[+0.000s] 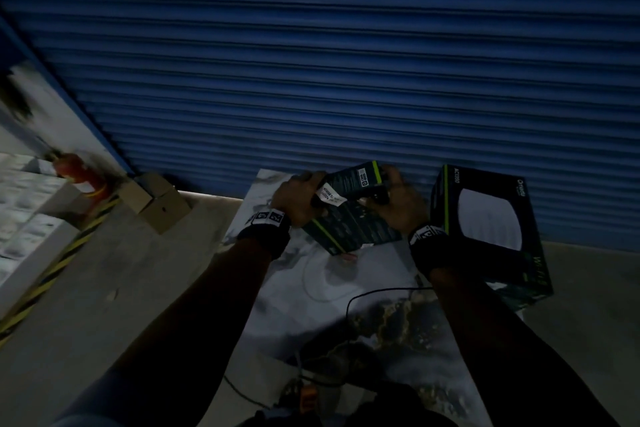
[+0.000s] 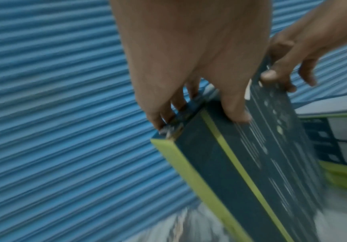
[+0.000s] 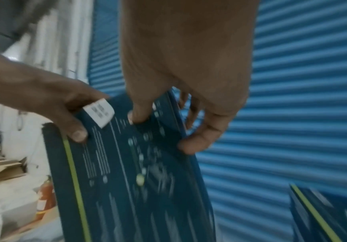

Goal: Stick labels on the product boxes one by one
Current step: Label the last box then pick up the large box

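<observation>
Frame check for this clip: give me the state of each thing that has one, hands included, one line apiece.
Held product box: lifted and tilted, gripped at both sides.
White label: on the box's upper left corner, partly under the left hand; whether fully stuck down is unclear.
Left hand: grips the box's left edge.
Right hand: grips the box's right edge, fingers curled round it.
Second box: resting to the right, untouched.
Blue shutter: down.

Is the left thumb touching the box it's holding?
Touching. In the right wrist view the left hand has its thumb pressed flat on the box face, beside the white label.
</observation>
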`<state>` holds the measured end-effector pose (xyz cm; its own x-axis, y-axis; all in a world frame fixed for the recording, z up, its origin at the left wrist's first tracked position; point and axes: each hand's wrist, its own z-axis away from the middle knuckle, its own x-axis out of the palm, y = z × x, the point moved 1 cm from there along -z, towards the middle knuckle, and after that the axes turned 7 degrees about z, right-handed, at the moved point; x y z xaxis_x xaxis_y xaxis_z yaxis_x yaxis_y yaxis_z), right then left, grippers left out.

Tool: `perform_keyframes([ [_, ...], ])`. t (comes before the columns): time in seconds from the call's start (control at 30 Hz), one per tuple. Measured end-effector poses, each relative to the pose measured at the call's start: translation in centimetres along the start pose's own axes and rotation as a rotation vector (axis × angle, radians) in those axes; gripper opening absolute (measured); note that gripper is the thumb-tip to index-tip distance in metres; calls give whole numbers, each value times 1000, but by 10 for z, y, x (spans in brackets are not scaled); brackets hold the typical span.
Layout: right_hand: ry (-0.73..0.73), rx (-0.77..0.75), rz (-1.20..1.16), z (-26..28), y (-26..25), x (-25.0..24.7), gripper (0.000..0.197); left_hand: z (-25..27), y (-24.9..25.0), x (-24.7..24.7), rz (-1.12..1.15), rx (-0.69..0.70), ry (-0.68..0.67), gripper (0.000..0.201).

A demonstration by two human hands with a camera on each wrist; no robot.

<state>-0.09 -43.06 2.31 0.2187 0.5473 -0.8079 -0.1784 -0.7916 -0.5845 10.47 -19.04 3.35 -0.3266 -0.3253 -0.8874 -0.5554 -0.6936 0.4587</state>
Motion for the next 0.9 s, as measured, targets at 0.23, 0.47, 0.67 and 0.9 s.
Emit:
perform_keyframes([
  [0.23, 140, -238, 282, -6, -26, -7, 96, -24, 9, -6, -160, 83, -74, 93],
  [0.47, 56, -383, 322, -4, -40, 32, 59, -16, -18, 1, -128, 111, 46, 93],
  [0.67, 30, -345, 331, -15, -51, 35, 63, -3, -14, 8, -182, 130, 231, 82],
  [0.9, -5, -303, 270, -22, -61, 37, 52, -2, -19, 20, -98, 191, 287, 75],
])
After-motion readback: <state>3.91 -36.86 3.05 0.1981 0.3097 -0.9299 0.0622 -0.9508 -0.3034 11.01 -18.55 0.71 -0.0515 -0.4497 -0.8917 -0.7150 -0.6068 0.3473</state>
